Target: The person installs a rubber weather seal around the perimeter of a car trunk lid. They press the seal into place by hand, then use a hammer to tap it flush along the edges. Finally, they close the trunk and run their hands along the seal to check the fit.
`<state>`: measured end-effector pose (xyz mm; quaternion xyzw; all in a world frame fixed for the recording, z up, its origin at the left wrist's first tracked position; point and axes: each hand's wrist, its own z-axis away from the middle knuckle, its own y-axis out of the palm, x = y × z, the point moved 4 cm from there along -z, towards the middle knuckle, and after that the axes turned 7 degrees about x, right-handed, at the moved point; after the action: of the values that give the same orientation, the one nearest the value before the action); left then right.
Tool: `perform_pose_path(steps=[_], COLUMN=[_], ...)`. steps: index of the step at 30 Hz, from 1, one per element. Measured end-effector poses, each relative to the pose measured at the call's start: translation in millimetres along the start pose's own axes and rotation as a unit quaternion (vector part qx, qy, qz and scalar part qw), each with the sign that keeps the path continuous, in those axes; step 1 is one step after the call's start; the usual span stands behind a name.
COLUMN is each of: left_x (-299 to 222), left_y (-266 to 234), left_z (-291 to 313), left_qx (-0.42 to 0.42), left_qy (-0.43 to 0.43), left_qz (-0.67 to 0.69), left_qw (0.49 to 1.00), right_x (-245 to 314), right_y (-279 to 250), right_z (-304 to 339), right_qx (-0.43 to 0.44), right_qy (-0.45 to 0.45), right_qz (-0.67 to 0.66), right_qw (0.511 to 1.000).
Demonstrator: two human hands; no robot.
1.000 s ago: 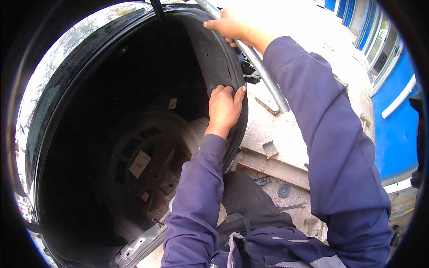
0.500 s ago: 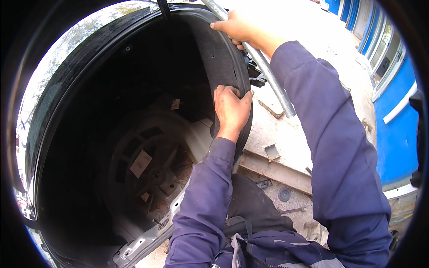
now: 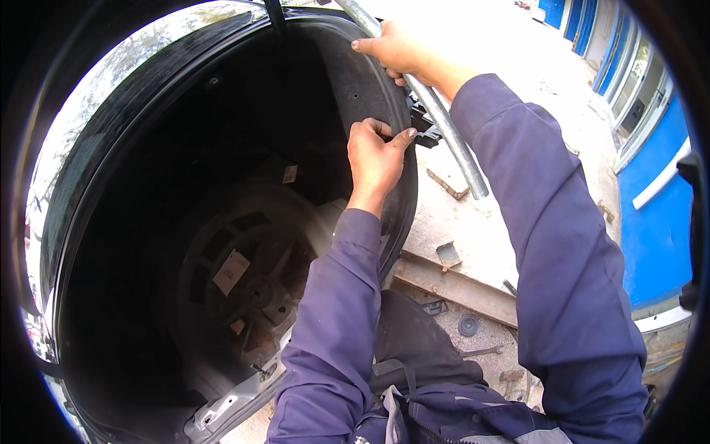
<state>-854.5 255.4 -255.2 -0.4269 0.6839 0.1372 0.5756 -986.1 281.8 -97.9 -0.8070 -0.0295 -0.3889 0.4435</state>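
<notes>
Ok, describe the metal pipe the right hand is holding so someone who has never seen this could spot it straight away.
Start at the big black wheel-arch liner filling the left of the view and follow its right edge to the top. There the right hand grips a grey metal pipe slanting down over the pale concrete slab. It is the only long, shiny round bar there.

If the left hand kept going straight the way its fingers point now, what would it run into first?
The left hand already grips the black liner edge, fingers pointing up and right. Going on, it would probably meet the black clip first, then the metal pipe; depth is unclear.
</notes>
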Motion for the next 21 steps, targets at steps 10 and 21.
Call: perform_pose_path(steps=[10,21], left_x=[25,-3], left_y=[-15,-4], left_z=[-25,18], left_qx=[0.056,-0.017], left_qy=[0.011,0.064], left_qz=[0.058,-0.122], left_qw=[0.997,0.99], right_x=[7,-59], right_y=[-4,6], right_z=[12,186], right_qx=[0.006,-0.158], right_qy=[-0.018,-0.082], right_qz=[0.082,-0.158], right_qw=[0.996,0.971])
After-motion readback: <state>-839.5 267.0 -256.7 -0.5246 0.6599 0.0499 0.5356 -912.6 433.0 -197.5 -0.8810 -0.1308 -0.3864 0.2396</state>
